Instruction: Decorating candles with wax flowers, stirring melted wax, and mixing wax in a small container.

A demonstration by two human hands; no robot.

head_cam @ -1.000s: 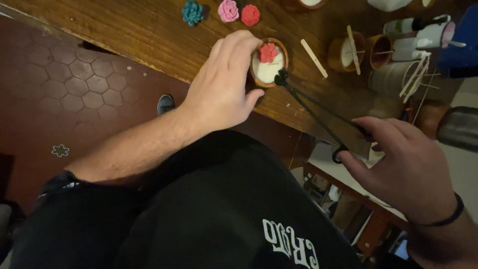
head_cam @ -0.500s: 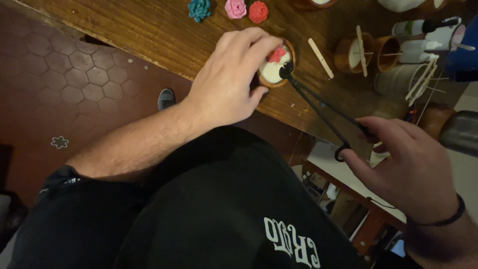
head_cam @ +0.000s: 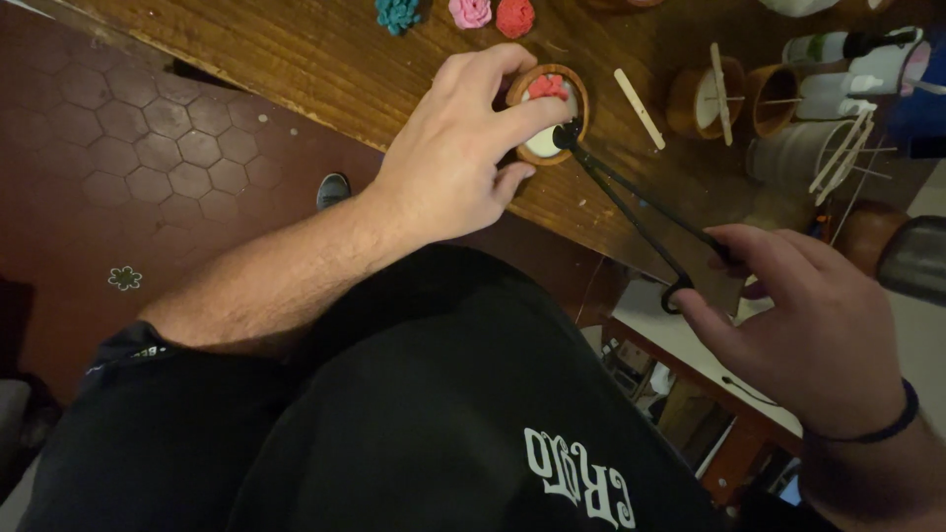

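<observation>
- The left hand (head_cam: pixel 448 163) wraps its fingers round a small wooden bowl (head_cam: pixel 572 84) near the front edge of the wooden bench (head_cam: pixel 296 59); its grip is pressed against the bowl's near side, apparently to keep it from sliding.
- The bowl holds white wax with a red wax flower (head_cam: pixel 548 87) sitting on top, partly hidden by the fingertips.
- The right hand (head_cam: pixel 803 325) holds long black tweezers (head_cam: pixel 631 212) by their rear end, its grip pinching the 2 arms between thumb and fingers; the length keeps this hand well clear of the bowl.
- The tweezer tips rest at the bowl's right side, touching the wax just beside the flower. Whether they clasp anything I cannot tell.
- Further back on the bench lie 3 loose wax flowers: teal (head_cam: pixel 397 12), pink (head_cam: pixel 470 12) and red (head_cam: pixel 514 16).
- To the right stand 2 more wooden bowls (head_cam: pixel 690 99) with flat sticks laid across their rims, probably centring wicks, and 1 loose stick (head_cam: pixel 640 96) lies between.
</observation>
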